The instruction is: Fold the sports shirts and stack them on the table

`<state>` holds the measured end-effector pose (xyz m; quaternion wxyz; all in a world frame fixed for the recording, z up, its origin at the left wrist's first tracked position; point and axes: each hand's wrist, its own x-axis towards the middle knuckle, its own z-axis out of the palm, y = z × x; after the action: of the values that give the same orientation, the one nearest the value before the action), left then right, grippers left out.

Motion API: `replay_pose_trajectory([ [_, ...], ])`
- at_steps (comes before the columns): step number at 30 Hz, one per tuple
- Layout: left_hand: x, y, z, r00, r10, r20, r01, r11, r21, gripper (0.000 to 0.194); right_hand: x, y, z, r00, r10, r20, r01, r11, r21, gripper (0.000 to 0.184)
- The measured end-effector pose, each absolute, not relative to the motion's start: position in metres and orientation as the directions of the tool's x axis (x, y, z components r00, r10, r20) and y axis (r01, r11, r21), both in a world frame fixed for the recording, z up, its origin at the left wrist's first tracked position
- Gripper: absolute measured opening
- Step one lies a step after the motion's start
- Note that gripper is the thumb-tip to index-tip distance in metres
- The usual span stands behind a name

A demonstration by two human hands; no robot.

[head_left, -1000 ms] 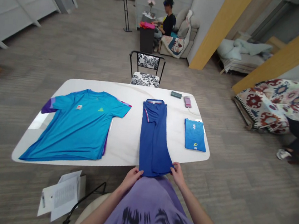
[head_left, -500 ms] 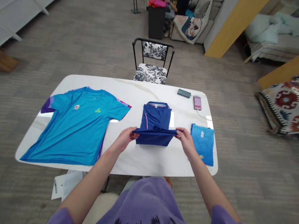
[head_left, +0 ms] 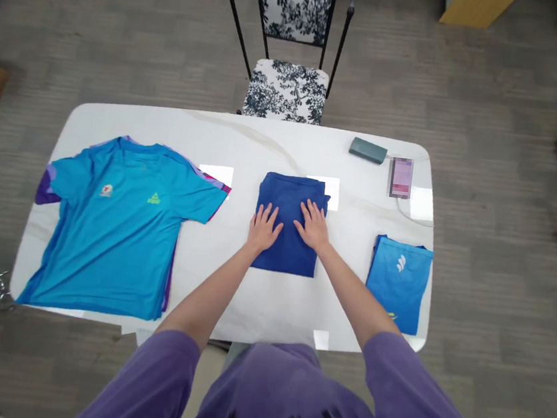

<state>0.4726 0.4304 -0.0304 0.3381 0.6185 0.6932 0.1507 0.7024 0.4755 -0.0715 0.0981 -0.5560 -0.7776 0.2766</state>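
Note:
A dark blue shirt (head_left: 286, 253) lies folded into a rectangle in the middle of the white table (head_left: 210, 282). My left hand (head_left: 264, 229) rests flat on its left part, fingers spread. On the right part lies my right hand (head_left: 313, 226), also flat with fingers apart. The shirt's collar is hidden under the folded cloth. To the left a bright blue T-shirt (head_left: 120, 231) with purple sleeve trim is spread out flat. Near the right edge sits a folded blue shirt (head_left: 398, 283) with a white logo.
At the back right of the table are a dark grey case (head_left: 368, 150) and a phone (head_left: 401, 178) with a white cable. Beyond the far edge stands a chair (head_left: 286, 89) with a black-and-white pattern.
The lower part of the dark blue shirt, held up by both hands before, now lies folded over the collar. Both hands have let go and press flat on it. The view has tilted down.

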Motion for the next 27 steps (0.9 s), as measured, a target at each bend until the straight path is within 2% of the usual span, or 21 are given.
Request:
replay_pose_trajectory([
  [3, 0.476, 0.421, -0.053, 0.072, 0.953, -0.295, 0.83, 0.107, 0.548, 0.076, 0.702, 0.472, -0.092, -0.406, 0.895, -0.184, 0.818, 0.266, -0.511, 0.075],
  [6, 0.474, 0.424, -0.055, 0.01, 0.958, -0.285, 0.856, 0.139, 0.497, 0.081, 0.706, 0.473, -0.092, -0.353, 0.92, -0.169, 0.82, 0.217, -0.529, 0.08],
  [9, 0.464, 0.406, -0.049, -0.295, 0.92, -0.259, 0.828, 0.382, 0.411, 0.087, 0.716, 0.447, -0.078, -0.058, 0.983, -0.176, 0.871, -0.037, -0.49, 0.087],
  [11, 0.452, 0.377, -0.046, -0.453, 0.828, -0.33, 0.758, 0.553, 0.346, 0.082, 0.727, 0.412, -0.069, 0.12, 0.964, -0.236, 0.876, -0.215, -0.432, 0.082],
  [12, 0.445, 0.359, -0.045, -0.472, 0.788, -0.395, 0.735, 0.6, 0.317, 0.074, 0.733, 0.393, -0.066, 0.157, 0.945, -0.286, 0.874, -0.268, -0.405, 0.075],
  [15, 0.428, 0.304, -0.044, -0.391, 0.719, -0.574, 0.728, 0.624, 0.286, 0.044, 0.743, 0.339, -0.062, 0.118, 0.873, -0.473, 0.882, -0.311, -0.354, 0.048],
  [18, 0.423, 0.258, -0.04, -0.325, 0.683, -0.654, 0.731, 0.62, 0.284, 0.025, 0.742, 0.298, -0.058, 0.03, 0.78, -0.626, 0.908, -0.283, -0.309, 0.035],
  [23, 0.422, 0.169, -0.01, -0.229, 0.594, -0.771, 0.748, 0.615, 0.251, 0.014, 0.756, 0.215, -0.031, -0.02, 0.684, -0.729, 0.937, -0.242, -0.253, 0.024],
  [27, 0.41, 0.121, 0.01, -0.207, 0.537, -0.818, 0.711, 0.657, 0.251, 0.028, 0.786, 0.157, -0.013, -0.062, 0.622, -0.78, 0.946, -0.212, -0.244, 0.02],
])
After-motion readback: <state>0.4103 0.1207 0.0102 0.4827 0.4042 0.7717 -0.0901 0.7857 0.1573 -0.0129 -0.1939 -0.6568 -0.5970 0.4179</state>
